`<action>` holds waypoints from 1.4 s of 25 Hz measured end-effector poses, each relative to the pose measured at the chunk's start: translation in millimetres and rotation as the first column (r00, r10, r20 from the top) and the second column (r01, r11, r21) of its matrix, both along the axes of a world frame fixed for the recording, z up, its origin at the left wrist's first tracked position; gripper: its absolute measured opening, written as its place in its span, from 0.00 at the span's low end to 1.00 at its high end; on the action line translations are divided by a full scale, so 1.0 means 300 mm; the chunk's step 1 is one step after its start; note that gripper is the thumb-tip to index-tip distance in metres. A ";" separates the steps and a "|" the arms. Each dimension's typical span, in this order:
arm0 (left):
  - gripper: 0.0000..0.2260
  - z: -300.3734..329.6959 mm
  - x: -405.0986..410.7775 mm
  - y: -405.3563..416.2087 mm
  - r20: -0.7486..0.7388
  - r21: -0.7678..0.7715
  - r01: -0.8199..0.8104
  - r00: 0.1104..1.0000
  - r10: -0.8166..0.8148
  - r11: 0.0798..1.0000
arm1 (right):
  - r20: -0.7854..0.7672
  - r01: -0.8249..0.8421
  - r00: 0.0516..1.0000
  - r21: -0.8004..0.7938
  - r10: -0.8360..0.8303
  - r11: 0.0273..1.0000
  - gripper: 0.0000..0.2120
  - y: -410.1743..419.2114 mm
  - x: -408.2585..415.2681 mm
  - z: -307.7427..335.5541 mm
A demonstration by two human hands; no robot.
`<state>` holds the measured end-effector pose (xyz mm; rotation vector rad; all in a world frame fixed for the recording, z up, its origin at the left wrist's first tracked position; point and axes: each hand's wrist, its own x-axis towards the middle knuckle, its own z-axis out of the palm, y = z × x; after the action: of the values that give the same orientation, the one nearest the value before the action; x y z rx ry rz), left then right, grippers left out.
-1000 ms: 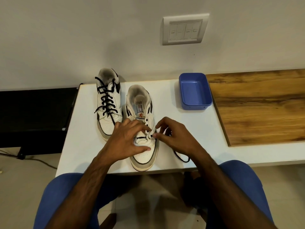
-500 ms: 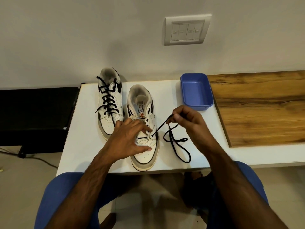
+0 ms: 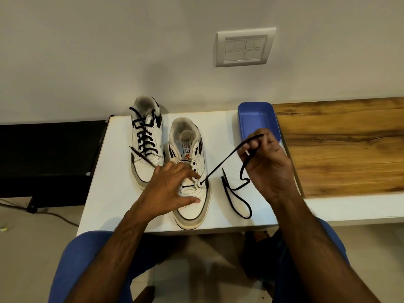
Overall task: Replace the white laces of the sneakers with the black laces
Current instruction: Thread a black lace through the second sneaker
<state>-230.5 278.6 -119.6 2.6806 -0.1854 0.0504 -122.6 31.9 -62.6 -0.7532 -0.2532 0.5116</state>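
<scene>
Lace [image 3: 223, 161] black, taut, seemingly 1 eyelet.

A flat white rectangular tabletop [image 3: 109, 182] carries two white low-top sneakers side by side: a white leather sneaker threaded with black lace [image 3: 147, 147] just beyond the left hand's fingers [image 3: 175, 171], and a white leather sneaker with open eyelets [image 3: 192, 206] directly under them. A loose looping black cord lace [image 3: 238, 201] lies below the right hand's fingers [image 3: 253, 147]. A shallow blue plastic tray [image 3: 251, 119] sits just beyond those fingers, beside a brown wood-grain board [image 3: 349, 149].
</scene>
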 end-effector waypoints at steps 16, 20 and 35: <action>0.11 0.011 -0.141 0.285 -0.337 -0.446 -0.837 0.485 0.807 0.317 | 0.569 0.588 0.764 -0.808 0.303 0.035 0.14 0.023 -0.041 -0.144; 0.15 0.015 -0.096 0.232 -0.408 -0.487 -0.816 0.529 0.744 0.313 | 0.547 0.480 0.732 -0.837 0.407 0.262 0.06 0.048 -0.110 -0.150; 0.03 0.104 -0.075 0.184 -0.081 -0.830 -0.487 0.586 0.806 0.271 | 0.707 0.694 0.472 -0.667 0.528 0.272 0.15 0.317 -0.240 -0.255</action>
<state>-253.2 333.8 -88.4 1.5911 0.7472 0.7358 -194.6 127.1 -139.1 -2.3823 -0.9534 -0.0558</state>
